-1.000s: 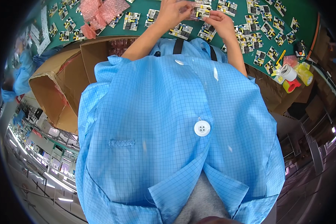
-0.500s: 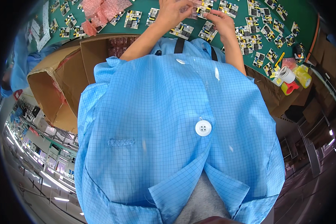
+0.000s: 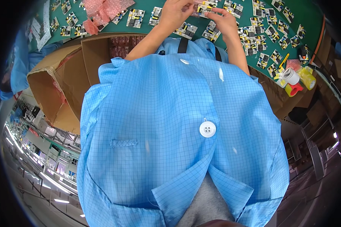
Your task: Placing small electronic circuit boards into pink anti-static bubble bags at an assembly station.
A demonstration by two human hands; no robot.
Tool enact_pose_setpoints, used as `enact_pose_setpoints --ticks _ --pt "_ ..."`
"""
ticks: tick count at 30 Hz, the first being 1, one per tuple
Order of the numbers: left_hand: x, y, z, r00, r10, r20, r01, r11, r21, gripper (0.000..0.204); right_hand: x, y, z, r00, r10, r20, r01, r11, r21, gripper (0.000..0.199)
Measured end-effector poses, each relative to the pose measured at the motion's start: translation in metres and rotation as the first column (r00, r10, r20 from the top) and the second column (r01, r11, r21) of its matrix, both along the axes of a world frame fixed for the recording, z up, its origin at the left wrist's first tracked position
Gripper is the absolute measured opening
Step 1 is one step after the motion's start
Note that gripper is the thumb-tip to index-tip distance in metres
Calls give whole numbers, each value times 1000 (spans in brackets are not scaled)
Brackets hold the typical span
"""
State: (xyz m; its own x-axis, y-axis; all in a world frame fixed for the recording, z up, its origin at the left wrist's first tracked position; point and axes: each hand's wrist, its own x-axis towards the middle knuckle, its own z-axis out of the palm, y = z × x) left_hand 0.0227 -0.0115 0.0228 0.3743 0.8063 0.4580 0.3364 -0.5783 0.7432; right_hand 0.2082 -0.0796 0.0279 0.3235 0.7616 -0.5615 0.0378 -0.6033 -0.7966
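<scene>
At the top edge of the head view, my left hand (image 3: pixel 175 16) is closed in a pinch on a piece of pink bubble wrap (image 3: pixel 196 10), most of which is hidden or cut off. Beside it, my right hand (image 3: pixel 224 22) has thumb and fingers closed on the near right edge of a circuit board (image 3: pixel 205 7) with yellow and black components. The wrap lies against the board's left side; whether it goes around the board I cannot tell. Below the hands, more circuit boards (image 3: pixel 211 31) of the same kind lie on the green tabletop (image 3: pixel 231 49).
Several boards (image 3: pixel 260 42) spread over the right side. A pink bubble wrap pile (image 3: pixel 102 11) lies left. Tape rolls (image 3: pixel 308 78), a white roll (image 3: pixel 291 76) and a yellow pen-like tool (image 3: pixel 283 61) sit at the right edge. An open cardboard box (image 3: pixel 70 70) stands below the table's left edge.
Both hands have shifted very slightly, with the board and the pink wrap still between them. The boards on the table lie as before.
</scene>
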Motion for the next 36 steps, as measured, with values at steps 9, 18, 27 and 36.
enact_pose_setpoints --ticks 9,18,27,36 --pt "5 -3 20 999 17 -43 -30 940 -340 12 -6 -1 2 994 -103 -43 102 995 -16 48" --pt "2 -4 27 987 -12 -159 -30 966 -257 12 -15 8 33 976 -132 -171 125 991 -50 30" --pt "-24 -5 52 965 124 231 -94 986 -137 22 13 -17 -3 871 44 -490 35 988 151 47" --pt "-73 -23 78 808 375 455 313 381 -870 25 9 -15 32 629 244 -738 -106 968 229 43"
